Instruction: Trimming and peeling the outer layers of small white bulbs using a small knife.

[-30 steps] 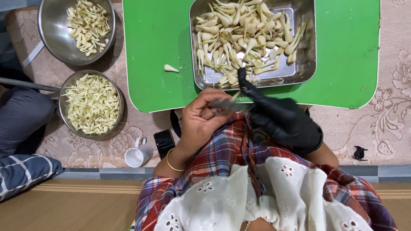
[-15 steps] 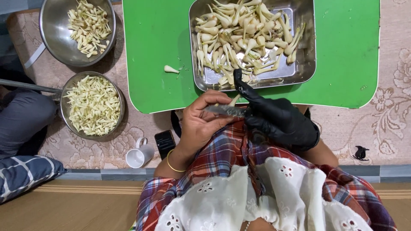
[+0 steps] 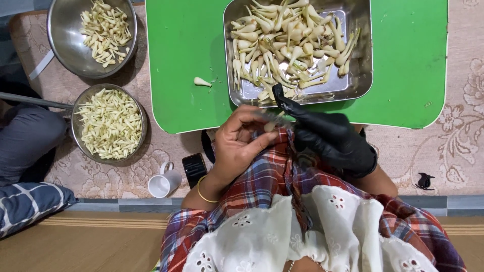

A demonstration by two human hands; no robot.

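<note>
Beside the bowl of cut pieces (image 3: 110, 124), your bare left hand (image 3: 241, 146) pinches a pale bulb (image 3: 273, 125) just below the green board (image 3: 186, 65). Keep that pinch firm. Your gloved right hand (image 3: 333, 138) grips a small blade against it; cut away from your fingertips, near the steel tray (image 3: 359, 75).

Green table (image 3: 186, 60), black-gloved right hand (image 3: 330, 138), red plaid shirt (image 3: 262, 186).
</note>
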